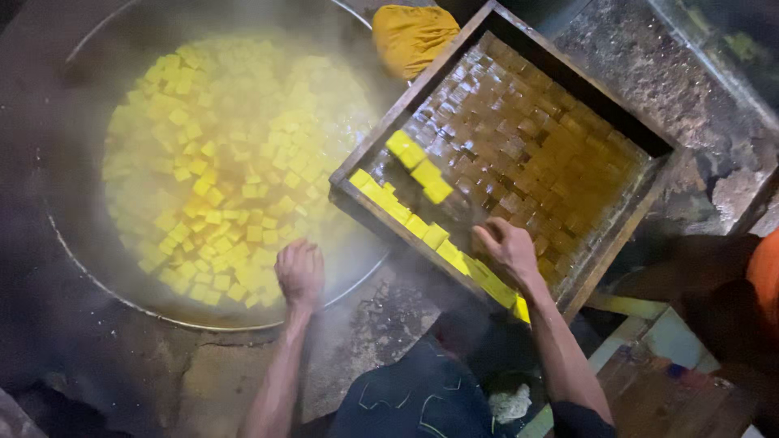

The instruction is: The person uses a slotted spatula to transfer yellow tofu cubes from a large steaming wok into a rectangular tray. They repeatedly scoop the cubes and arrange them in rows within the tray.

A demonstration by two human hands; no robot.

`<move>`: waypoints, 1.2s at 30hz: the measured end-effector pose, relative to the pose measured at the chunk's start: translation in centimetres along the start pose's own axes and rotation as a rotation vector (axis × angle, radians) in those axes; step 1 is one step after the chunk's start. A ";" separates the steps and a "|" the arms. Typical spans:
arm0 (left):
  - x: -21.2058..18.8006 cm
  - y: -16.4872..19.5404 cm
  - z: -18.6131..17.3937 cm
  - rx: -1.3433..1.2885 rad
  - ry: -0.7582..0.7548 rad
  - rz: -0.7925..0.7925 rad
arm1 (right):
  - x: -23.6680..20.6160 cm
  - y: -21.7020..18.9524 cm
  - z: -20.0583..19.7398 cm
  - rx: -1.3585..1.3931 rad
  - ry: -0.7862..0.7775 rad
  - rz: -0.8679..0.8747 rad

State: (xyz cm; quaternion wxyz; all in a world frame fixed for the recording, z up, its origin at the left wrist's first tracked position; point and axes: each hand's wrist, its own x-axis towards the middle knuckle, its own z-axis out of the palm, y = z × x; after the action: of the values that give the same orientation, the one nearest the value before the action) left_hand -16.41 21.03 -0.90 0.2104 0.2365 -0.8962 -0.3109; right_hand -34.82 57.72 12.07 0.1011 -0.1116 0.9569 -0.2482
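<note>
A wide, round metal pan (89, 268) fills the left half of the view, its thin bright rim curving from the top edge down under the left hand and up toward the tray; it holds steaming yellow liquid crowded with small yellow cubes (219, 170), packed so thickly that little open liquid shows except a dark band just inside the left rim. To the right, a square dark wooden tray (369, 150) sits tilted, one corner reaching over the pan's right rim; its bed of brownish wet cubes (527, 146) lies in close rows, and a line of bright yellow cubes (406, 219) runs along the near wall, with a few more (418, 162) loose just inside. A crumpled mustard-yellow cloth (410, 36) rests at the top, touching the tray's upper-left wall. Rough dark masonry (641, 73) borders the tray on the far right, and a grey stained surface (381, 324) lies between pan and tray, the only bare room near the person. The right hand (507, 247) rests on the tray's near wall, fingers curled down over the edge among the yellow cubes; whether they pinch one cannot be told. The left hand (299, 272) hangs over the pan's near rim, fingers bent loosely down toward the cubes, holding nothing that shows.
</note>
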 end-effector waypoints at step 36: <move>-0.4 -1.8 -3.9 -0.008 -0.062 -0.104 | 1.4 0.6 2.9 -0.288 0.042 -0.280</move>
State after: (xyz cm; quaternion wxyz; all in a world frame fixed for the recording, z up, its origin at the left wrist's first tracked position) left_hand -13.52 18.18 0.63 0.1670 0.2723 -0.8874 -0.3324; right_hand -35.53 56.60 9.10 0.0284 -0.2517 0.9596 -0.1227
